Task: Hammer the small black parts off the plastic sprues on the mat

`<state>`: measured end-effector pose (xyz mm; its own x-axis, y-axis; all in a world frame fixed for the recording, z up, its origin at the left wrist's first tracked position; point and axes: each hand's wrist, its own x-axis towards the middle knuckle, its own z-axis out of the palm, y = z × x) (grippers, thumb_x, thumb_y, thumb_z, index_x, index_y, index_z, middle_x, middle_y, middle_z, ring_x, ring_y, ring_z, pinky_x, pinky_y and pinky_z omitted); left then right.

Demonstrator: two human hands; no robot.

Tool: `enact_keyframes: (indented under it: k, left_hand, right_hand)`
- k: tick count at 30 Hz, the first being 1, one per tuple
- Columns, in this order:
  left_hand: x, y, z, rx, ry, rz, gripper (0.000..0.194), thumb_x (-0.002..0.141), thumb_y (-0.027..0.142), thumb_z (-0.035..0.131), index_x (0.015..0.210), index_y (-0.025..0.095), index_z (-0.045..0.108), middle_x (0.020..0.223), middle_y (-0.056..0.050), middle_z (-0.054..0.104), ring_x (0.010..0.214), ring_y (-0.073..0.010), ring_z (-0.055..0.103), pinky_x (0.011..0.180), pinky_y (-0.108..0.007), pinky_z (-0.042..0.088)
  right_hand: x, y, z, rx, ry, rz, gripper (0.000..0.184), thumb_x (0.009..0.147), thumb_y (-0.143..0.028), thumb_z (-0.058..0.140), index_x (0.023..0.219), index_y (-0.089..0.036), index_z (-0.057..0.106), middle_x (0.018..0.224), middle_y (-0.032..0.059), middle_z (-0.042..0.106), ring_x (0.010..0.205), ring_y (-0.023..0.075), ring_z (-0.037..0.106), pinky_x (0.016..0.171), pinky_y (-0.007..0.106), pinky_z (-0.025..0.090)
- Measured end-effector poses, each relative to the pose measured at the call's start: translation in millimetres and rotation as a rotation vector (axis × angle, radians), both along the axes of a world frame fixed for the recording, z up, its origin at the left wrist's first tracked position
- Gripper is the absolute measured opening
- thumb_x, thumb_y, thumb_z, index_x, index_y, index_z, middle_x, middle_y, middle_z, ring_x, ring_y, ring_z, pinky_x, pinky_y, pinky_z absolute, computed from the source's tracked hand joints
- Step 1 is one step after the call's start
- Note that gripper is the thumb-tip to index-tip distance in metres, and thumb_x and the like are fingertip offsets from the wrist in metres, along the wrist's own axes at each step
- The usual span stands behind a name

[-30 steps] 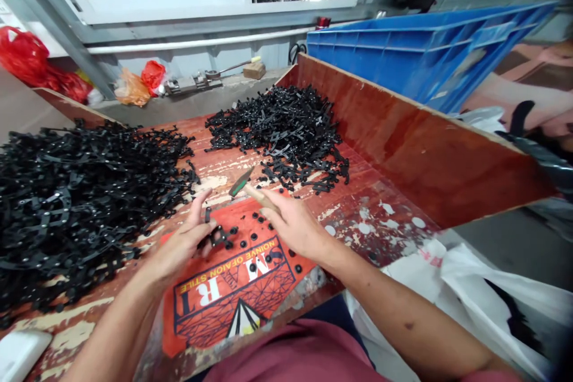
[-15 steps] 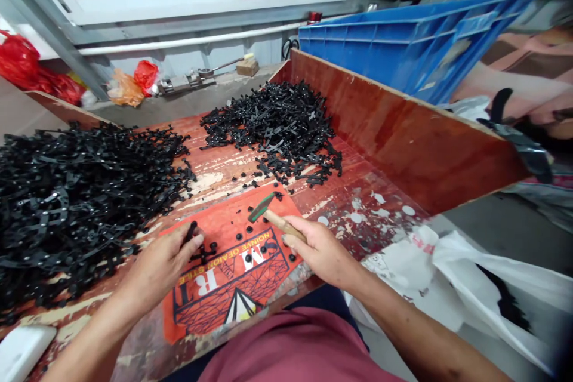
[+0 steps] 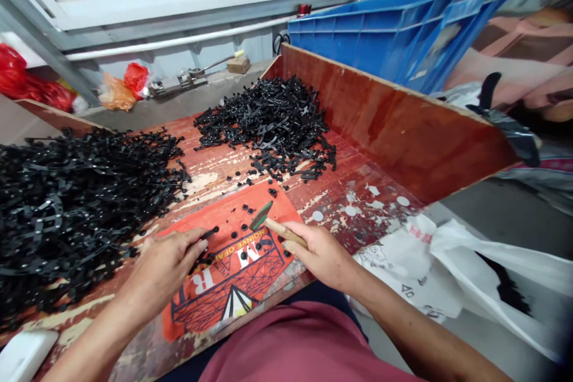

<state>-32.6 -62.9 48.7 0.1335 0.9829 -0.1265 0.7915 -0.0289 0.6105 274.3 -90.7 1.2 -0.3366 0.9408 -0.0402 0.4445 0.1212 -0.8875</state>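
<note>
Between the fingers of my left hand point(image 3: 172, 256) is a small black plastic part point(image 3: 209, 233), its knobbed end poking out to the right. My right hand point(image 3: 317, 250) is closed round the wooden handle of a small hammer point(image 3: 286, 231), whose greenish, narrow head point(image 3: 261, 215) hangs just above an orange printed sheet point(image 3: 233, 286). Several small round black pieces point(image 3: 244, 256) lie scattered on the sheet near the hammer head. More black parts point(image 3: 203, 261) rest under and beside my left fingers, partly hidden.
A large heap of black parts point(image 3: 80, 197) covers the left of the worn red board point(image 3: 215, 161); a smaller heap point(image 3: 273, 119) lies at the back. A wooden side wall point(image 3: 385, 113) stands right, with a blue crate point(image 3: 358, 42) behind it. White bags point(image 3: 416, 274) hang at the lower right.
My left hand has turned and brought the black part slightly right, toward the hammer. The hammer head sits a little lower with its angle steeper. The whole view has shifted slightly.
</note>
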Motion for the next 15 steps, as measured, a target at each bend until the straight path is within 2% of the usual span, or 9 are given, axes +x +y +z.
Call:
enact_keyframes:
  k: [2, 4, 10, 15]
  left_hand:
    - [5.4, -2.5, -4.1, -0.027, 0.059, -0.070, 0.039, 0.086, 0.055, 0.051, 0.083, 0.026, 0.077, 0.088, -0.006, 0.078, 0.083, -0.0284, 0.068, 0.075, -0.032, 0.048]
    - [9.9, -2.8, -10.6, -0.046, 0.072, -0.051, 0.048, 0.089, 0.057, 0.045, 0.074, 0.024, 0.076, 0.086, -0.008, 0.078, 0.082, -0.0288, 0.068, 0.075, -0.033, 0.047]
    - [16.8, 8.4, -38.6, -0.115, 0.048, 0.072, 0.048, 0.088, 0.059, 0.047, 0.075, 0.024, 0.078, 0.076, -0.006, 0.077, 0.076, -0.0288, 0.068, 0.069, -0.031, 0.043]
    - [20.6, 9.7, -49.9, -0.096, 0.050, 0.121, 0.043, 0.086, 0.059, 0.054, 0.077, 0.025, 0.078, 0.072, -0.004, 0.075, 0.077, -0.0292, 0.067, 0.071, -0.031, 0.040]
  right_hand:
    - [0.7, -0.6, -0.2, 0.001, -0.023, -0.005, 0.025, 0.093, -0.023, 0.050, 0.111, -0.021, 0.068, 0.079, -0.0016, 0.063, 0.064, 0.0131, 0.049, 0.061, 0.023, 0.036]
    - [1.1, -1.0, -1.3, -0.004, -0.048, -0.015, 0.024, 0.092, -0.024, 0.051, 0.107, -0.021, 0.068, 0.077, -0.0014, 0.062, 0.064, 0.0132, 0.047, 0.059, 0.022, 0.034]
    - [-0.1, -1.5, -6.7, -0.034, -0.074, -0.029, 0.026, 0.092, -0.025, 0.051, 0.109, -0.023, 0.070, 0.079, 0.0002, 0.066, 0.062, 0.0140, 0.045, 0.055, 0.024, 0.032]
    - [-2.1, -0.8, -7.2, -0.043, -0.091, -0.019, 0.032, 0.092, -0.023, 0.051, 0.118, -0.025, 0.069, 0.079, -0.0010, 0.066, 0.064, 0.0142, 0.047, 0.058, 0.024, 0.034]
